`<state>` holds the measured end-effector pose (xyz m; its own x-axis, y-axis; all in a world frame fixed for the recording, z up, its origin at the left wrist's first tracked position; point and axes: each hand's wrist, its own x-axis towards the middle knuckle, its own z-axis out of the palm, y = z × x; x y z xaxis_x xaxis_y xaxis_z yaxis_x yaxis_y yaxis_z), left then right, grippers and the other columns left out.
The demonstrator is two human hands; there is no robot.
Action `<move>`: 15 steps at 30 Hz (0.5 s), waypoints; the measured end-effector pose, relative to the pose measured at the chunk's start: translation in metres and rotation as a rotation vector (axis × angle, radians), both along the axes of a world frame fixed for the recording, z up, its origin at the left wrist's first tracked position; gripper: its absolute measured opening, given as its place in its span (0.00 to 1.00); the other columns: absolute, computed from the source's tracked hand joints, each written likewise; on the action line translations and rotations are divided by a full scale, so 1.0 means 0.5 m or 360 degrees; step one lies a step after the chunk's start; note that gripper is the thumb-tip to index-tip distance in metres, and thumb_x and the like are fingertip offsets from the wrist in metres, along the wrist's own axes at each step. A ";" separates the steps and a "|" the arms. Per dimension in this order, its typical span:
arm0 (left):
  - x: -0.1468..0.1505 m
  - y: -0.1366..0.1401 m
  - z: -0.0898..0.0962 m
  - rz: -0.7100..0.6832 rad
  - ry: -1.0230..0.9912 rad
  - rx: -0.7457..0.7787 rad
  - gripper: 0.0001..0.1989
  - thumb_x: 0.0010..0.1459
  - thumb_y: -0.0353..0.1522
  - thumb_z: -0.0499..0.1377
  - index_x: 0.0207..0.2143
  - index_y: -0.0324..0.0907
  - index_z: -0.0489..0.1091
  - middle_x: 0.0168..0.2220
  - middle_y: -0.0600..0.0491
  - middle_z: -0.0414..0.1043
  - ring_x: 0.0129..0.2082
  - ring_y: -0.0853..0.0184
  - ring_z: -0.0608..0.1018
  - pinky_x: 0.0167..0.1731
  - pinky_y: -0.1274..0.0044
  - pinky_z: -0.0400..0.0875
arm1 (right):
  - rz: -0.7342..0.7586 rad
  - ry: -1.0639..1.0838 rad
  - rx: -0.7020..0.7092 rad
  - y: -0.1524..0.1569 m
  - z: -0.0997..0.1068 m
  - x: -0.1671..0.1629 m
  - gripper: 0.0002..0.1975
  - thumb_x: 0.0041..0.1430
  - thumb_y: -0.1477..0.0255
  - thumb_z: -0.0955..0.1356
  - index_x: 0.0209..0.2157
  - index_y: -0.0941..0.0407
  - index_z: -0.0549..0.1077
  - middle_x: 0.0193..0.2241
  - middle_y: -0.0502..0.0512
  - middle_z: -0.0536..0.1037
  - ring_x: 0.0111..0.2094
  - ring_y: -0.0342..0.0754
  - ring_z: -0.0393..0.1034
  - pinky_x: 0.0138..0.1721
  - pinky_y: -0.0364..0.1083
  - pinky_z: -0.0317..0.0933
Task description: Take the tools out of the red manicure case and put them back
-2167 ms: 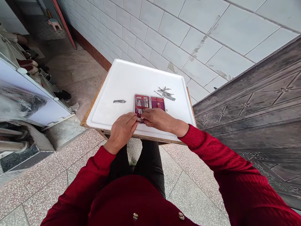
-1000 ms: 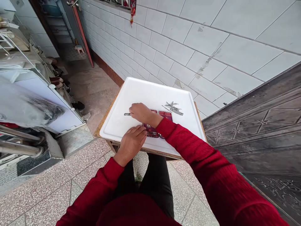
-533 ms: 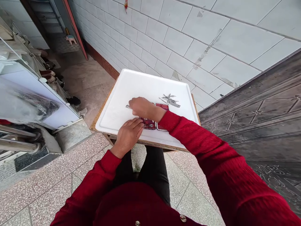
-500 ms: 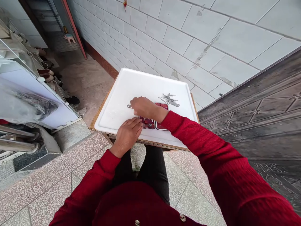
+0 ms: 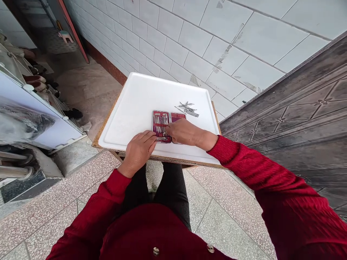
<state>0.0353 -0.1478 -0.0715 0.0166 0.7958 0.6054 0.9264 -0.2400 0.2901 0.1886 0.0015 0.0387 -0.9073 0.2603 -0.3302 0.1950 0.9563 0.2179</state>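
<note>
Two grips unclear — left hand (image 5: pixel 138 147) touching, right hand (image 5: pixel 187 132) over one case (image 5: pixel 176 116) (open), one tool cluster (image 5: pixel 188 108) beyond

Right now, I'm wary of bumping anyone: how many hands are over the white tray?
2. The left hand is at the near-left corner of the open case; the right hand is over that case, mostly its right half. No others show.

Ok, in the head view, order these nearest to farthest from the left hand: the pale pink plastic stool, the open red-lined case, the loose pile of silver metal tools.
1. Open red-lined case: right at the left hand.
2. Loose pile of silver metal tools: past the case, toward the right.
3. Pale pink plastic stool: far back on the left.
</note>
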 end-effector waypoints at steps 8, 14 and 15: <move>0.000 -0.001 0.000 0.0003 -0.0013 -0.0021 0.14 0.74 0.32 0.54 0.52 0.42 0.79 0.55 0.46 0.82 0.58 0.56 0.81 0.58 0.62 0.77 | 0.0061 0.0000 -0.0003 -0.010 0.003 -0.014 0.11 0.67 0.81 0.67 0.42 0.60 0.82 0.36 0.62 0.82 0.33 0.49 0.69 0.33 0.49 0.45; 0.001 -0.001 -0.003 0.0003 0.0005 0.0001 0.14 0.74 0.31 0.54 0.52 0.39 0.79 0.55 0.45 0.82 0.58 0.55 0.81 0.58 0.62 0.77 | -0.0005 0.0009 -0.0013 -0.010 0.004 -0.014 0.09 0.65 0.79 0.68 0.44 0.60 0.81 0.39 0.61 0.82 0.32 0.48 0.67 0.32 0.49 0.43; 0.001 -0.001 -0.004 0.0005 0.0014 0.0012 0.14 0.74 0.31 0.54 0.52 0.39 0.79 0.55 0.45 0.82 0.58 0.55 0.81 0.58 0.62 0.77 | -0.0024 0.0018 -0.0030 -0.012 0.005 -0.015 0.09 0.65 0.78 0.68 0.44 0.60 0.81 0.39 0.61 0.82 0.32 0.48 0.67 0.32 0.49 0.43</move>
